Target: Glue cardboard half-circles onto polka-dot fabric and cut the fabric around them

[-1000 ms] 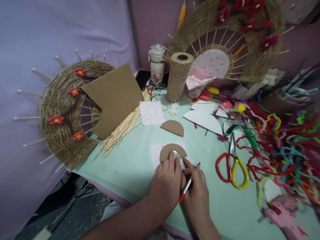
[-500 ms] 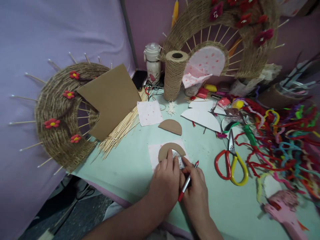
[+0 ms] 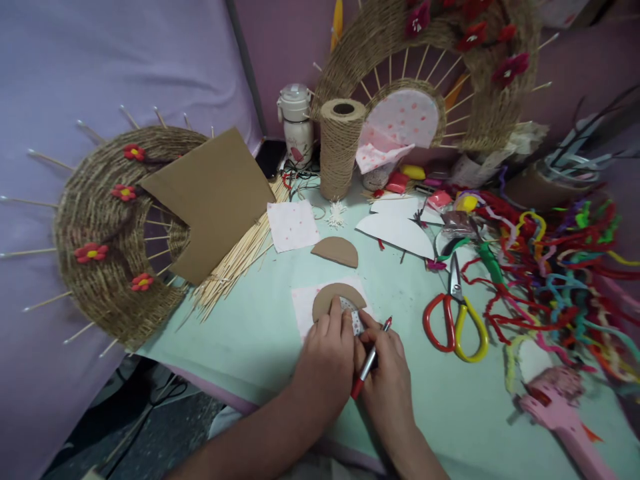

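A brown cardboard half-disc [image 3: 325,300] lies on a white dotted sheet [image 3: 302,300] on the table. My left hand [image 3: 327,350] rests on the half-disc and holds it down, index finger stretched forward. Against its inner side is a small white dotted curved piece [image 3: 356,323], partly hidden by my fingers. In my right hand [image 3: 387,367] a red-and-silver pen [image 3: 369,363] is gripped at a slant, its red tip up and away from the sheet. The right fingertips touch the dotted piece's edge. Another cardboard half-disc [image 3: 336,251] lies just beyond.
Red-and-yellow-handled scissors [image 3: 456,313] lie to the right, near tangled pipe cleaners [image 3: 555,287] and a pink glue gun [image 3: 557,413]. Behind stand a twine roll [image 3: 341,150] and a white bottle [image 3: 296,127]. At left, a cardboard sheet [image 3: 215,200] overlaps a woven twine arch [image 3: 100,220] and thin sticks [image 3: 233,267].
The whole scene has shifted slightly left in view as the head turned. Both hands keep nearly the same pose on the cardboard half-disc, and the pen stays in the right hand.
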Motion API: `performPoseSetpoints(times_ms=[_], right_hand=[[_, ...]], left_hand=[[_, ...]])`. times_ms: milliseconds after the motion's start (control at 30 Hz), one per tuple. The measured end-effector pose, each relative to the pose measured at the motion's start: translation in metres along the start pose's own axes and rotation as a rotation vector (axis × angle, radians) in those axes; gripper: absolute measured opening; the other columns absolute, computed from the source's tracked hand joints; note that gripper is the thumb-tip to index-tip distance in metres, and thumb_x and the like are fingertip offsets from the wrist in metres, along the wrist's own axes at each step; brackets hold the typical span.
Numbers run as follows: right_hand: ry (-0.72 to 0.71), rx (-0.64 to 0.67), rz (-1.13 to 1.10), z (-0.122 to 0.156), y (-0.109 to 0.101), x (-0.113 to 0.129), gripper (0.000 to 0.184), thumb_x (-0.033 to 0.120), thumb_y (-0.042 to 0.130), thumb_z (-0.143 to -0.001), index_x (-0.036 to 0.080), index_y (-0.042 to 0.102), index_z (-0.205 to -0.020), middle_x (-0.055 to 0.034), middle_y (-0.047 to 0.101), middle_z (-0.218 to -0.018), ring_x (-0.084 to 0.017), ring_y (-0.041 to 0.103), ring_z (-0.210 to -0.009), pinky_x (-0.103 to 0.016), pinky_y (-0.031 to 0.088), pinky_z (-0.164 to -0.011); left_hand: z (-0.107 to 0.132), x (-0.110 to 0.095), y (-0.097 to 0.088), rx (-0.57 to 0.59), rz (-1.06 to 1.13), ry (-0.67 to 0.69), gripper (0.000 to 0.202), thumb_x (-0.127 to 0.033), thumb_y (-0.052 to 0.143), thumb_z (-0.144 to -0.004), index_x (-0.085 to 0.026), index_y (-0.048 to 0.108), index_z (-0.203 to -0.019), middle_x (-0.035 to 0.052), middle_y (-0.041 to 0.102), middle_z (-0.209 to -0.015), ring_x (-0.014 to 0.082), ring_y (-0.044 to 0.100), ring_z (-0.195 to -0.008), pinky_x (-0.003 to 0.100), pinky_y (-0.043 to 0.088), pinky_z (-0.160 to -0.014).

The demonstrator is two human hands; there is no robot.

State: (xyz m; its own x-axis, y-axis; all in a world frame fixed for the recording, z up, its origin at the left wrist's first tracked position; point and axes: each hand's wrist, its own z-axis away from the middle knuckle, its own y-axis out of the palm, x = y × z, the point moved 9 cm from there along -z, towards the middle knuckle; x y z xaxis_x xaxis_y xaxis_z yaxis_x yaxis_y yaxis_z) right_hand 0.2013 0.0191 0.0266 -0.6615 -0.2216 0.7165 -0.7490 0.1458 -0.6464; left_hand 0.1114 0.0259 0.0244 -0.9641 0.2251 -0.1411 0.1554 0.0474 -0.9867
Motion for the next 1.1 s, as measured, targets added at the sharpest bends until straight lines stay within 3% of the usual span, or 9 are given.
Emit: performPoseSetpoints(times_ms=[500,800,1100], right_hand=[[0.026,0.010,-0.005,0.0009,0.0007,-0.0025,0.009,0.021,0.051,-0.093,0.024,0.051,-0.084,-0.0100,0.064,-0.127,-0.027,0.055,-0.106,-0.047,0.050,-0.081],[0.032,0.020,-0.008,0.0010,0.0012,-0.0028,0.009,0.022,0.051,-0.093,0.024,0.051,-0.084,-0.0093,0.063,-0.128,-0.026,0.055,-0.107,-0.046,0.050,-0.083],[0.014,0.011,-0.007,0.0002,-0.0007,-0.0008,0.009,0.021,0.051,-0.092,0.025,0.052,-0.084,-0.0092,0.064,-0.126,-0.027,0.057,-0.105,-0.047,0.051,-0.081]], left_hand=[[-0.0023,0.0007,-0.0004,0.112,0.075,0.064,0.044,-0.020,0.044,-0.094,-0.006,0.048,-0.135,0.0230,0.048,-0.142,0.0279,0.060,-0.111,0.040,0.052,-0.089],[-0.0014,-0.0004,-0.0037,0.039,0.032,0.098,0.042,-0.018,0.042,-0.094,-0.004,0.049,-0.134,0.0229,0.050,-0.140,0.0280,0.061,-0.110,0.039,0.052,-0.086],[0.0000,0.0014,0.0002,0.098,0.040,0.119,0.044,-0.020,0.041,-0.095,-0.006,0.048,-0.136,0.0217,0.046,-0.145,0.0276,0.060,-0.111,0.039,0.051,-0.087]])
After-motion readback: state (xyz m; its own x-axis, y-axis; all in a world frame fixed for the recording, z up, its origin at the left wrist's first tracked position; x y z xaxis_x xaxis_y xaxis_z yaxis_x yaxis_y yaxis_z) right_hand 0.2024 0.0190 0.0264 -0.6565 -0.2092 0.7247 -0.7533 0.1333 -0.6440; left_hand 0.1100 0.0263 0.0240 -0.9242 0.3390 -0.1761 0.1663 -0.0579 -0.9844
